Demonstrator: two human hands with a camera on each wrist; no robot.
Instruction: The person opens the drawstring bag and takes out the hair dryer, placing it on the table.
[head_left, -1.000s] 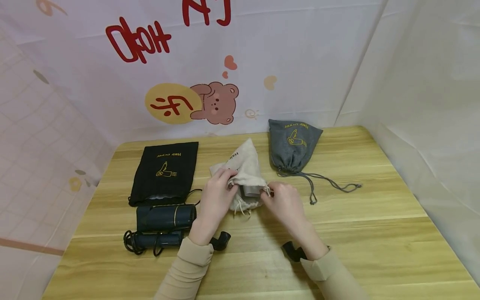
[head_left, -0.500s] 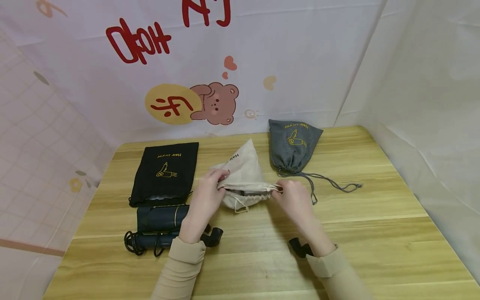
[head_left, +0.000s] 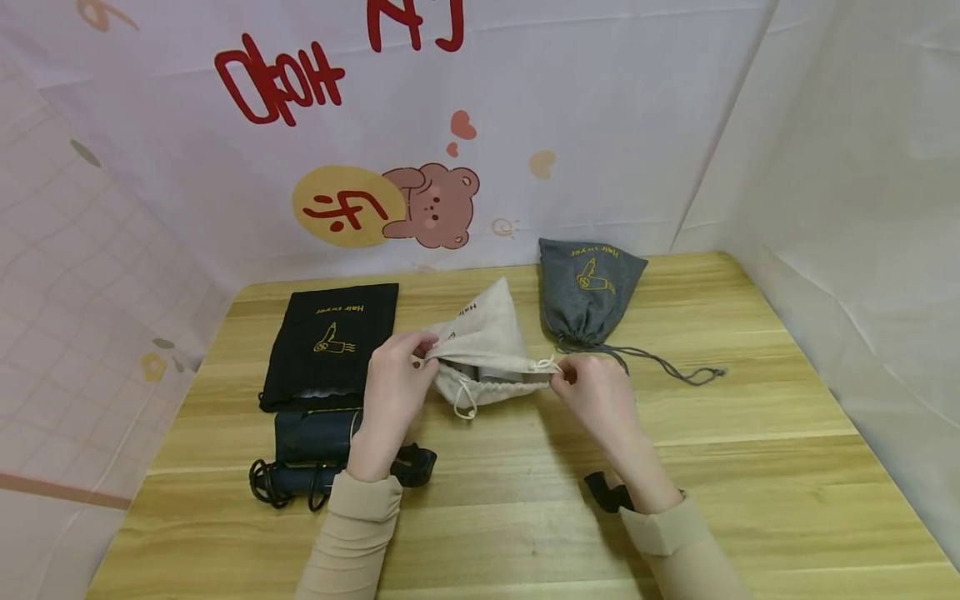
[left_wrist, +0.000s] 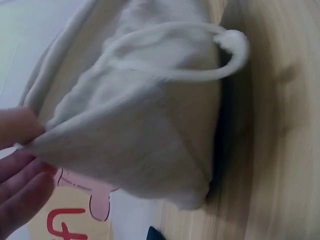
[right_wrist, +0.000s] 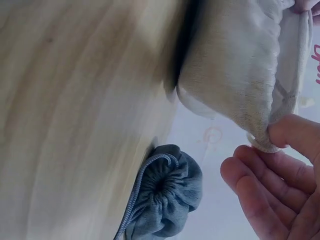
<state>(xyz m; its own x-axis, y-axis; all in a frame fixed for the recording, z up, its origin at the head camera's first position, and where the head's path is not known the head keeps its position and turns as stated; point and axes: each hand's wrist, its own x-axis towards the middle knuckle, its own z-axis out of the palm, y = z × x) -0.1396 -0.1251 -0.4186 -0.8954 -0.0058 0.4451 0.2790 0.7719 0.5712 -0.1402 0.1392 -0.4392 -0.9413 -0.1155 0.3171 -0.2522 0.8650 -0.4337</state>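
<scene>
A beige drawstring bag (head_left: 487, 333) with dark "Hair" lettering lies mid-table, its mouth spread wide toward me. My left hand (head_left: 393, 383) pinches the left corner of the mouth between thumb and fingers. At the opposite corner, my right hand (head_left: 600, 400) pinches the hem near a small cord bow. Something pale grey shows inside the opening, mostly covered by cloth. A loop of white cord (left_wrist: 235, 55) hangs from the bag's rim in the left wrist view. In the right wrist view, the thumb and index finger grip the fabric corner while the other fingers are loosely bent.
Left of the beige bag lies a flat black drawstring bag (head_left: 330, 342). In front of it are a dark blue cylinder (head_left: 315, 437) and a slimmer one with a wound cord (head_left: 300, 482). A filled grey bag (head_left: 588, 292) with trailing cords sits back right.
Both hands have moved apart, left hand leftward and right hand rightward, stretching the beige bag's mouth wider. The pale thing inside is more covered by the upper hem than at first.
</scene>
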